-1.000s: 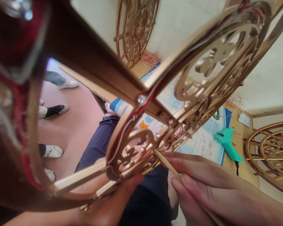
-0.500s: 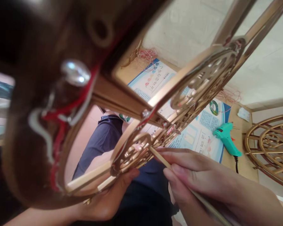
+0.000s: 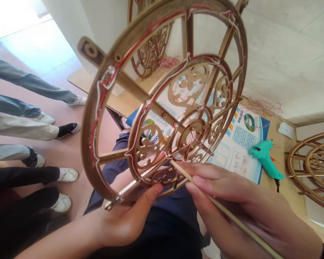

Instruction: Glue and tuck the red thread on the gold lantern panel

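Round gold-painted fretwork frame, its rim and spokes threaded with red and white wires, is held upright in the air above a worktop. A person's left hand grips the frame's lower edge at 6 o'clock, thumb pressed across the fretwork. The right hand is closed in a pinch on a thin wooden stick, whose tip rests in the lattice just below the frame's central rosette. Navy trousers show through and beneath the frame.

On the worktop, a printed blue-edged sheet lies behind the frame, with a teal glue gun beside it at 3 o'clock. A matching gold frame sits at the same hour, and another stands at 12 o'clock near a tangle of loose wire. Onlookers' legs line the tiled floor at 9 o'clock.
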A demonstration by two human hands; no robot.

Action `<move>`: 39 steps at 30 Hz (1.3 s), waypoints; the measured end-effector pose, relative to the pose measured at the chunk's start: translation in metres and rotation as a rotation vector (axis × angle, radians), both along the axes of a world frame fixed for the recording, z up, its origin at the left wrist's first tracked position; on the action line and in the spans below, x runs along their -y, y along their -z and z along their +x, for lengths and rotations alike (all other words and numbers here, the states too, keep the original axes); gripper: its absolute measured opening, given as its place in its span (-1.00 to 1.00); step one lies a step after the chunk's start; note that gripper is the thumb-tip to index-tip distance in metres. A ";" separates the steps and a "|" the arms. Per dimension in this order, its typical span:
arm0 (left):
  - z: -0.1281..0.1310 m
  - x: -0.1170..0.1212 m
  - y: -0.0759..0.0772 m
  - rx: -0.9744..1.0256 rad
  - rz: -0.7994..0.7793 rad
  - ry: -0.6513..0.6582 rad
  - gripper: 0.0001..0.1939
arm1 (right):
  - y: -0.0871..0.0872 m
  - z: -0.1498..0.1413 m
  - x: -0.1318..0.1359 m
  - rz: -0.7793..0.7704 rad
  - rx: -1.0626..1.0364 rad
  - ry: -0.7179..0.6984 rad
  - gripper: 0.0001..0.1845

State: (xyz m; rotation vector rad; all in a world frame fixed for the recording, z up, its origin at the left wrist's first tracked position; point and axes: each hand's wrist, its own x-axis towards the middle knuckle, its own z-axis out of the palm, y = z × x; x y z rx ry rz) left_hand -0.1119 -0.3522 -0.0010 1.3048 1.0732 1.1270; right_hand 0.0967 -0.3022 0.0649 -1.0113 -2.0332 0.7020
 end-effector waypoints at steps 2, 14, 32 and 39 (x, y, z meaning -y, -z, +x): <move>-0.002 0.003 0.003 -0.012 0.002 0.004 -0.41 | -0.004 0.002 -0.001 0.025 0.036 -0.038 -0.72; -0.007 0.004 0.003 -0.170 0.217 -0.064 -0.30 | -0.008 -0.009 0.008 -0.082 -0.040 0.117 -0.74; 0.014 -0.010 0.004 0.419 -0.232 -0.098 -0.33 | 0.026 -0.018 -0.007 -0.051 -0.139 0.140 -0.72; 0.013 -0.012 0.003 0.483 -0.273 -0.058 -0.32 | 0.029 -0.017 -0.007 -0.075 -0.148 0.135 -0.74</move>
